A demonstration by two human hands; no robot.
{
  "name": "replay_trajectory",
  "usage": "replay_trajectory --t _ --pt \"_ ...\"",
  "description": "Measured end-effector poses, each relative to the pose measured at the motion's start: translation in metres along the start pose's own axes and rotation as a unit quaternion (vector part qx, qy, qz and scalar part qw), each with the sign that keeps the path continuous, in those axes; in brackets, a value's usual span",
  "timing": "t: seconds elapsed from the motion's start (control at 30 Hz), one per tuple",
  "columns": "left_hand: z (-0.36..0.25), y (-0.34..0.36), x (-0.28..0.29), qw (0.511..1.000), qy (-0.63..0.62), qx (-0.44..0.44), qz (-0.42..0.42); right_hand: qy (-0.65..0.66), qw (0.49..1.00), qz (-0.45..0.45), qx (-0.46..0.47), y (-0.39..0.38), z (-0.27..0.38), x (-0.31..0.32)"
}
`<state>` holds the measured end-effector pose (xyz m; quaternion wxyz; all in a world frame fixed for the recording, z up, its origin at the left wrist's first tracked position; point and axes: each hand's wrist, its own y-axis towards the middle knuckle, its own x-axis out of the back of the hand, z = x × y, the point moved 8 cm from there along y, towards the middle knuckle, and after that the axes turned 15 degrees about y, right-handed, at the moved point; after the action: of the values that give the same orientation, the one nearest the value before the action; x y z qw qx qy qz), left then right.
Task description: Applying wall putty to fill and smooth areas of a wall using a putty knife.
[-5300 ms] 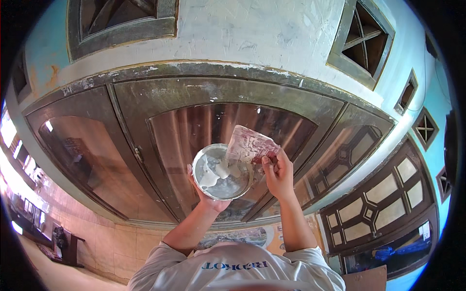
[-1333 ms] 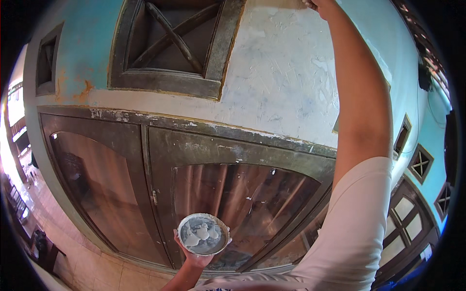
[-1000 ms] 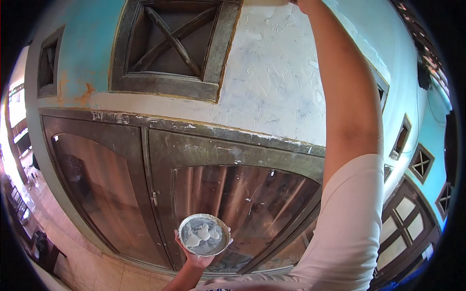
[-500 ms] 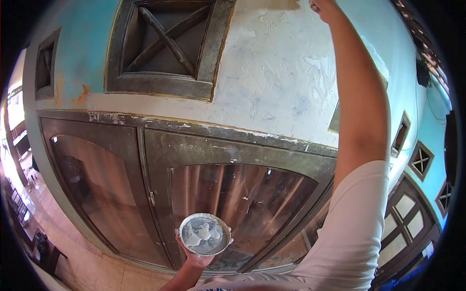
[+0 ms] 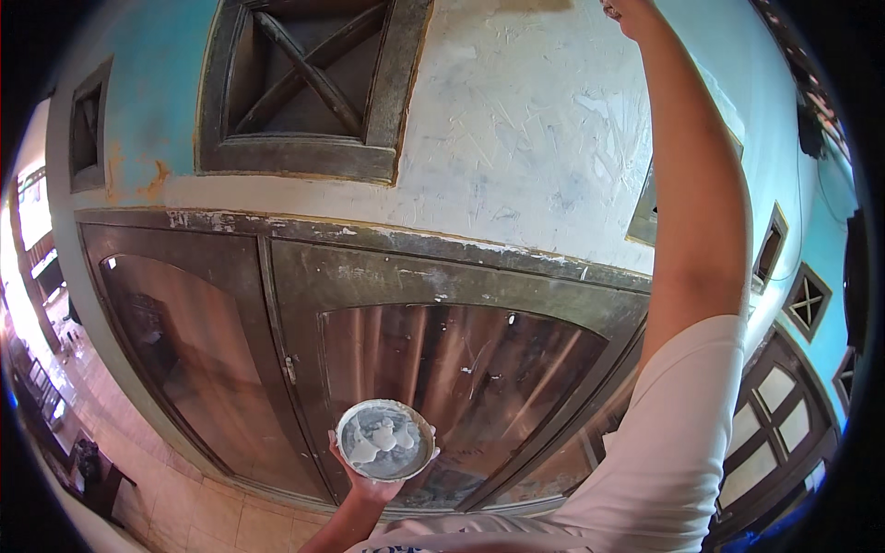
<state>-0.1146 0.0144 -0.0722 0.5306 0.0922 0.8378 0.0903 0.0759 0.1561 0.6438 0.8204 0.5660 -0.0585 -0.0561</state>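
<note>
The left hand [image 5: 376,488] cradled the round bowl [image 5: 412,458] near six o'clock, where tilting could have spilled white paste [image 5: 383,437]; whether the right hand [image 5: 625,14], toward one, held anything, I couldn't tell

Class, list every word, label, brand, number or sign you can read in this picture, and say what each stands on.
No text is readable.
White shirt: dark lettering, cut off by the lower edge, unreadable.
Door at right: a pale patch, too small and blurred to tell whether it bears text.
Middle glass pane: faint marks, unclear whether writing.
Round bowl in the left hand: no text shows.
</note>
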Motion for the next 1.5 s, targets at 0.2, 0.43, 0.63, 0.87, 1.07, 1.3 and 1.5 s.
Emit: replay_trajectory --t 0.2,0.43,0.63,0.87,1.07,1.3,1.5 --pt "0.000 0.003 -0.027 0.997 -0.009 -0.003 0.082 0.264 0.898 0.337 -0.097 -0.015 0.001 -0.065" --pt "0.009 0.001 0.013 0.998 0.034 -0.021 -0.044 -0.137 0.986 -0.076 0.050 -0.026 0.005 -0.033" --pt "0.009 -0.002 -0.012 1.000 -0.001 0.010 0.029 -0.068 0.996 -0.055 -0.003 -0.042 0.009 0.001" --pt "0.028 0.003 0.003 0.999 0.026 0.040 -0.013 0.427 0.860 0.252 -0.122 -0.047 0.029 0.010" --pt "0.039 0.006 0.011 0.997 0.018 0.058 -0.042 0.184 0.979 0.044 0.073 -0.066 0.059 0.019" --pt "0.044 0.004 0.015 0.997 0.015 0.063 -0.033 0.110 0.980 0.128 0.108 -0.105 0.099 0.001" --pt "0.046 0.004 0.015 0.997 0.005 0.063 -0.036 0.036 0.990 0.105 0.090 -0.105 0.099 0.001"
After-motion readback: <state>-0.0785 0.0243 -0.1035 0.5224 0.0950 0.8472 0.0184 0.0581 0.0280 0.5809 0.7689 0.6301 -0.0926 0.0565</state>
